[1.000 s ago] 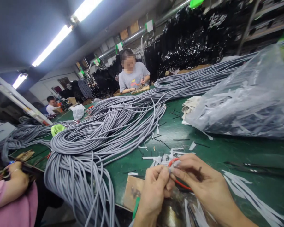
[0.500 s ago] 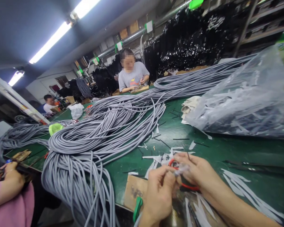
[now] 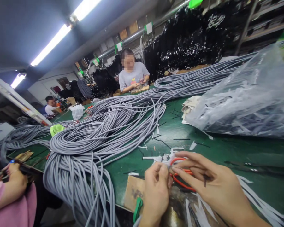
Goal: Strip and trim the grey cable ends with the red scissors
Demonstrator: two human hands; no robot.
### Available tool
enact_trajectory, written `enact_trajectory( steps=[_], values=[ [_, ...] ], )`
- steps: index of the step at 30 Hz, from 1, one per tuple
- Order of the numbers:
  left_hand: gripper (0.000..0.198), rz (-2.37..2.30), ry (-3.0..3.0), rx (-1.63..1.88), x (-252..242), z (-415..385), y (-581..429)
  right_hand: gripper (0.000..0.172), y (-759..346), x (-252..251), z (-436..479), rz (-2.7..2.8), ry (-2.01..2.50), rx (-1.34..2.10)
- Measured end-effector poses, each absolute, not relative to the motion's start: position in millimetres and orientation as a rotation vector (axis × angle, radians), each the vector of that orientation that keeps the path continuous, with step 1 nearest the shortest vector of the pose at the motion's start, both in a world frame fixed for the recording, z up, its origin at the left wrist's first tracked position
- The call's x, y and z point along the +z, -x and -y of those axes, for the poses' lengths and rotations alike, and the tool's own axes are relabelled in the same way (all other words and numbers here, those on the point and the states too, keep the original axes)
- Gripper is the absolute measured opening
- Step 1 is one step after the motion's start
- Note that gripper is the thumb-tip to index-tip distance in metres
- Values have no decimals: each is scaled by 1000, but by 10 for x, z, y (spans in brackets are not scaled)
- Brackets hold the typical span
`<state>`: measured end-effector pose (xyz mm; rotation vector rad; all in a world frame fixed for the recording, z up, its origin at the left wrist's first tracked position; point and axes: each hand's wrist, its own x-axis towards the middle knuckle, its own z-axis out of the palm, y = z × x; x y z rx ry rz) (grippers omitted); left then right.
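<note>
My left hand (image 3: 156,189) is closed in a pinch, thumb against forefinger. What lies between those fingertips is too small and covered to name. Close beside it, my right hand (image 3: 215,184) has its thumb and forefinger apart, its other fingers loosely curled. A small dark bit shows among the curled fingers; I cannot tell what it is. Red-handled scissors (image 3: 183,184) appear behind the right fingers, their blades hidden. White strips (image 3: 153,158) lie just beyond my fingertips. Under my left wrist are a wooden board (image 3: 132,192) and a green handle-like piece (image 3: 137,209).
Grey cable bundles (image 3: 78,138) cover the table's left side and hang over its edge. At right rests a clear plastic bag (image 3: 246,107) of pale pieces, with dark long-handled pliers or tongs (image 3: 253,168) nearer me. Co-workers sit across (image 3: 133,75) and at left (image 3: 8,195).
My right hand has shifted right and spread its forefinger from its thumb, showing more of the red handles. A blurred clear piece between my hands is out of sight. My left hand stays pinched.
</note>
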<state>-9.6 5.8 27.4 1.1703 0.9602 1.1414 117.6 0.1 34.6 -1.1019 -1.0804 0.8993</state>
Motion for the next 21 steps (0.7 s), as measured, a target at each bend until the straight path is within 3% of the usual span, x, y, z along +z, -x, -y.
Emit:
enact_trajectory(
  steps=[5, 16, 21],
  values=[
    [59, -845, -1057, 1173, 241, -53, 128, 50, -1207, 229, -139, 1019, 1119, 1088],
    [62, -1039, -1152, 1191, 289, -38, 108, 42, -1287, 503, -64, 1063, 1156, 917],
    [43, -1136, -1191, 1174, 137, -15, 166, 48, -1314, 489, -98, 1222, 1196, 918]
  ],
)
